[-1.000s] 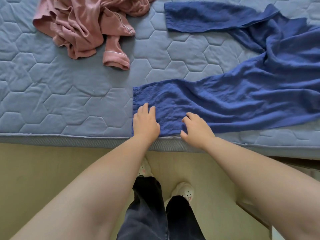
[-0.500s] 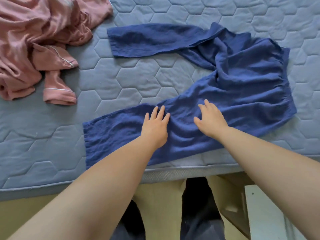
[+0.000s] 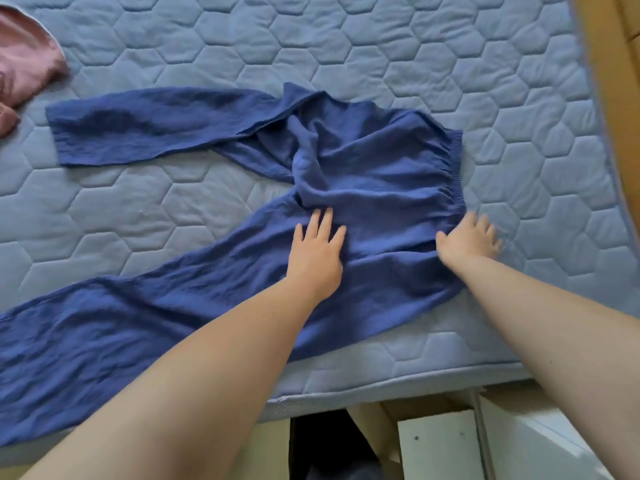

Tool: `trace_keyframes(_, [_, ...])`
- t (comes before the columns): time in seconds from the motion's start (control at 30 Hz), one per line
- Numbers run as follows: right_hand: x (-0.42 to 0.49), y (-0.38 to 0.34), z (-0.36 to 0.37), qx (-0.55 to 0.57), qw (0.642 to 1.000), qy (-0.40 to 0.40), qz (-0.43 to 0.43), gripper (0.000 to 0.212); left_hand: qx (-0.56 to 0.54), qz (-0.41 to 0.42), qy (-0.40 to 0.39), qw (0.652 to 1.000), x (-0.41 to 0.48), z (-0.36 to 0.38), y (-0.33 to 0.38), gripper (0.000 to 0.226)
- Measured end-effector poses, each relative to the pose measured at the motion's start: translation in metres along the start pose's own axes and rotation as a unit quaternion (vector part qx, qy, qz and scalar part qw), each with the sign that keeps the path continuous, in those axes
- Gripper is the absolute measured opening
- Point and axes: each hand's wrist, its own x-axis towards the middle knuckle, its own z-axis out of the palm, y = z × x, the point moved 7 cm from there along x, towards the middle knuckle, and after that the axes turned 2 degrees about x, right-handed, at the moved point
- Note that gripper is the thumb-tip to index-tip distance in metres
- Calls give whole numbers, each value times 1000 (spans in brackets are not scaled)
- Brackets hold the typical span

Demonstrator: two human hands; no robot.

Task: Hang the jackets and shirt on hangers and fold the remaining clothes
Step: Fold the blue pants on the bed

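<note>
A pair of dark blue trousers [image 3: 381, 174] lies spread on the quilted blue mattress [image 3: 381, 57], waistband to the right and two legs running left, the near leg reaching the frame's left edge. My left hand [image 3: 317, 251] presses flat on the near leg just below the crotch, fingers straight. My right hand [image 3: 469, 239] lies flat at the near corner of the elastic waistband, fingers spread and slightly blurred. The fabric is bunched and creased around the crotch.
A pink garment [image 3: 24, 71] lies crumpled at the far left edge of the mattress. The mattress front edge [image 3: 398, 386] runs below my arms. A white cabinet [image 3: 450, 445] stands on the floor at the lower right, a wooden surface [image 3: 609, 81] along the right.
Both hands have slid rightward along the near trouser leg, from its hem up toward the waistband. The view has shifted right, so the pink garment has nearly left the frame.
</note>
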Motion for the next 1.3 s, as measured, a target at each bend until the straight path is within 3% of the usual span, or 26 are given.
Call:
trace_keyframes(0.13, [9,62,21,180,975,-71,111,64,24,149,38,988,-1,6,77,48])
trace_keyframes(0.2, [6,80,31,245,955,-100,138,57,52,191,7,980,-8,19,112,53])
trace_keyframes(0.33, [2,93,39,346,920,-123,135,28,118,154,-57,979,-9,42,151,33])
trace_keyframes(0.43, [1,110,40,478,850,-105,195,11,67,104,-123,985,-5,54,158,20])
trace_keyframes(0.47, [3,118,37,484,847,-81,204,13,29,108,-143,983,-5,55,164,16])
trace_keyframes(0.57, [1,150,14,378,900,28,213,20,-93,159,-198,963,-10,53,196,10])
trace_keyframes(0.63, [-7,167,8,347,909,49,228,21,-146,171,-248,942,-14,57,211,20])
trace_keyframes(0.7, [-13,171,10,286,932,42,218,24,-164,174,-276,931,-15,61,215,15])
trace_keyframes(0.8, [-16,144,11,110,991,59,47,46,-135,156,-192,959,-8,56,198,18])
trace_keyframes(0.9, [-29,89,16,27,981,73,-178,61,-60,152,-40,986,-3,41,164,28])
trace_keyframes(0.97, [-43,59,32,-82,947,31,-309,63,8,138,-34,990,-4,42,133,42])
trace_keyframes(1.03, [-48,58,51,-224,922,-49,-312,59,75,128,-80,986,-9,47,102,57])
trace_keyframes(1.1, [-43,70,54,-313,925,-102,-192,57,107,128,-111,980,-16,47,81,62])
trace_keyframes(1.17, [-49,53,43,-313,935,-101,-133,54,105,117,-124,980,-22,42,62,63])
trace_keyframes(1.23, [-56,8,31,-222,957,-35,-182,40,84,89,-141,982,-25,37,39,63])
trace_keyframes(1.3, [-67,-38,21,-121,958,23,-259,28,65,59,-151,985,-28,30,14,63])
